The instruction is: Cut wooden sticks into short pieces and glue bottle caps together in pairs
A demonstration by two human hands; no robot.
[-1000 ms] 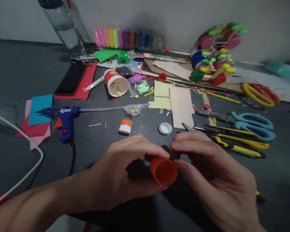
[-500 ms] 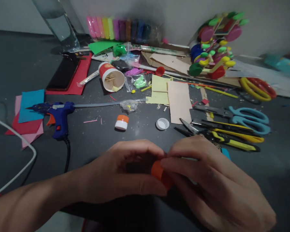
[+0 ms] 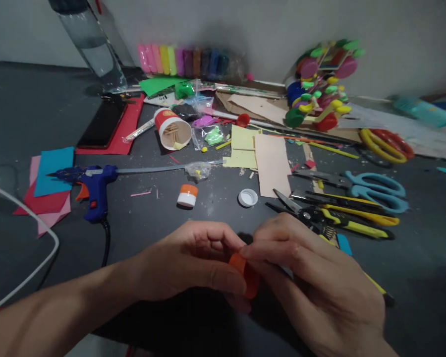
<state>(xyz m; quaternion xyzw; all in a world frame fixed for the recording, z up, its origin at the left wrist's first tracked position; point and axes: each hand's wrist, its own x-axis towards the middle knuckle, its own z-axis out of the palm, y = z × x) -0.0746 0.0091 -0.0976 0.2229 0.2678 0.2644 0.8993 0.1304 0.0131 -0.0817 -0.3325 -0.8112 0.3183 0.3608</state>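
Observation:
Near the table's front edge, my left hand (image 3: 204,263) is closed round a curved orange piece (image 3: 250,280), thumb on its near side. The fingertips of my right hand (image 3: 315,277) pinch the top edge of the same piece from the right. Beyond my hands stand a small white jar with an orange band (image 3: 188,196) and, to its right, a white cap (image 3: 248,198). A pale pink card (image 3: 272,166) lies behind the cap. The inner side of my left palm is partly hidden.
A blue glue gun (image 3: 96,188) lies at left with its cord. Pliers (image 3: 334,220) and blue-handled scissors (image 3: 379,188) lie at right. Behind are a paper cup (image 3: 167,119), a phone (image 3: 101,121), a water bottle (image 3: 92,49) and a colourful model (image 3: 321,89).
The view has shifted, so the table items sit slightly lower in the picture. My right hand has moved a little left, and more of the orange piece shows between my hands.

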